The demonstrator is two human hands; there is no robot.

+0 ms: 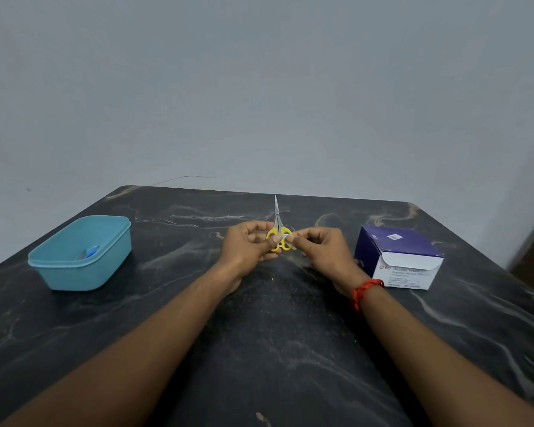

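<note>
Small scissors [277,221] with yellow ring handles and thin steel blades stand upright above the middle of the dark marble table [259,334], tips pointing away from me. My left hand [247,245] grips the yellow handles from the left. My right hand [319,249] pinches a small whitish piece [287,237] against the right handle; what that piece is cannot be made out. A red thread band [363,291] circles my right wrist.
A light blue plastic tub [59,269] stands at the left with a small blue item [90,252] inside. A purple and white box of alcohol swabs [398,257] sits at the right, close to my right hand. A grey wall rises behind the table's far edge.
</note>
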